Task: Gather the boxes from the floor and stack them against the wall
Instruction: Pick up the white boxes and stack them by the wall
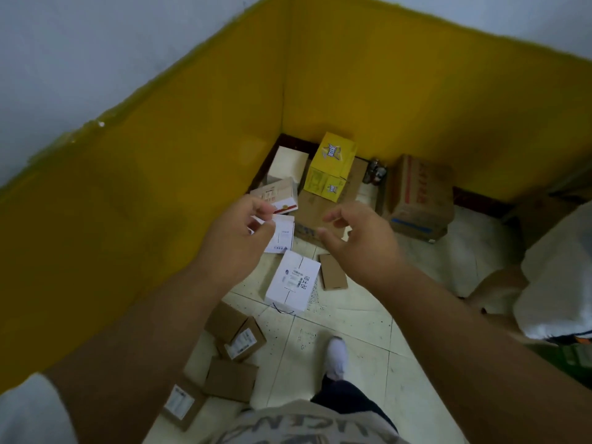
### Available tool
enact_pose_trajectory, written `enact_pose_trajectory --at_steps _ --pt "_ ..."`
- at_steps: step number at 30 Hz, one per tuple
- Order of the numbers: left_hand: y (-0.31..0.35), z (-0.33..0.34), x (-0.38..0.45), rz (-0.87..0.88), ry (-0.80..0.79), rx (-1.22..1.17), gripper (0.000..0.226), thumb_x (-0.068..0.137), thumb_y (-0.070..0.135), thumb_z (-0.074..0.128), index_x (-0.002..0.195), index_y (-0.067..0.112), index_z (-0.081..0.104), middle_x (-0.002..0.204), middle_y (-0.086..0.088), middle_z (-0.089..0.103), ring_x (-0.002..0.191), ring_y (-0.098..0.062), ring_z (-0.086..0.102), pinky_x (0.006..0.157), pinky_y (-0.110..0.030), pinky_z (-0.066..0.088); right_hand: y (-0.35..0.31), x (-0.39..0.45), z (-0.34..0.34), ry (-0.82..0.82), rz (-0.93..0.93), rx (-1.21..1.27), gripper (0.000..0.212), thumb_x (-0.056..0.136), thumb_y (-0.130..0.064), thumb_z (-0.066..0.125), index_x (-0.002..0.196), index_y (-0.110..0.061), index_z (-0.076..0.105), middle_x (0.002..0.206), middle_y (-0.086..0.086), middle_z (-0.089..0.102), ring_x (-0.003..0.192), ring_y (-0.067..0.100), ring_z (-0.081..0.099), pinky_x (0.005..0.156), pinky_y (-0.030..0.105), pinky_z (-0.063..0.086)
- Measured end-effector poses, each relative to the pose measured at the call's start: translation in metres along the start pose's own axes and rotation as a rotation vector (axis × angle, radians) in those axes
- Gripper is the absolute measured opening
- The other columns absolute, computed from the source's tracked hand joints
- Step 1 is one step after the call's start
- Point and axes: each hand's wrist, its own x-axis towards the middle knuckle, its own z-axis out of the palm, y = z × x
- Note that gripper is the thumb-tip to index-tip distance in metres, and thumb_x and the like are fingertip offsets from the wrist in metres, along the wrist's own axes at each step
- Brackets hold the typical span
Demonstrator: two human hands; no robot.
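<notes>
Both my hands are out in front over the floor, reaching toward the corner where the two yellow-painted walls point(400, 100) meet. Left hand point(235, 233): fingers loosely curled, thumb and forefinger close together right at the edge of a small white carton with blue print point(282, 233) — I cannot tell whether they pinch it or only overlap it in view. Right hand point(358, 235): fingers spread and relaxed, holding nothing.

In the corner, against the walls: a plain cream box point(288, 165), a bright yellow printed carton point(333, 165) sitting on flattened brown cardboard point(315, 213), and a brown-and-white box with a red mark point(278, 195) in front of the cream one. A large brown shipping carton point(419, 197) stands near the right wall.

Still loose on the pale tiled floor point(368, 331): a white box with a barcode label point(293, 282), a small flat brown box point(333, 272) just beside it, and a run of brown labelled cartons point(238, 336) along the left wall's foot toward me. Open tile lies between that run and my white shoe point(336, 357). A white bulky object point(557, 277) crowds the right edge.
</notes>
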Motion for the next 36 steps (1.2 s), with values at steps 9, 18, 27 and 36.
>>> enact_pose_trajectory --at_steps 9,18,27,36 --pt "-0.025 0.049 0.141 -0.231 0.135 -0.061 0.011 0.097 0.016 0.055 0.107 0.022 0.056 0.106 0.006 0.060 0.086 -0.002 0.058 0.048 -0.002 0.042 0.072 0.175 0.025 -0.156 -0.118 0.019 0.020 0.086 -0.034 0.070 0.104 -0.029 0.061 0.095 -0.019 0.051 0.094 0.002 0.054 0.066 0.010 0.035" --pt "-0.069 0.118 0.288 -0.394 0.315 0.011 0.020 0.094 0.014 0.057 0.108 0.028 0.052 0.098 0.016 0.055 0.081 0.002 0.054 0.048 -0.002 0.039 0.146 0.353 0.093 -0.366 -0.228 0.062 0.028 0.084 -0.029 0.072 0.109 -0.021 0.061 0.104 -0.009 0.051 0.097 0.004 0.049 0.073 0.011 0.035" --pt "-0.267 0.251 0.384 -0.509 0.190 0.064 0.035 0.089 0.015 0.065 0.118 0.029 0.051 0.122 0.004 0.054 0.107 -0.014 0.058 0.084 -0.034 0.058 0.299 0.423 0.297 -0.511 0.028 0.027 0.043 0.086 -0.029 0.070 0.125 -0.021 0.055 0.130 0.004 0.055 0.115 0.020 0.056 0.084 0.023 0.041" --pt "-0.455 0.384 0.429 -0.455 0.033 0.181 0.051 0.090 0.010 0.062 0.137 0.019 0.045 0.132 -0.003 0.049 0.111 -0.011 0.050 0.084 -0.018 0.039 0.434 0.481 0.484 -0.585 0.071 -0.116 0.052 0.087 -0.024 0.069 0.134 -0.015 0.047 0.134 0.007 0.052 0.120 0.024 0.054 0.091 0.027 0.044"
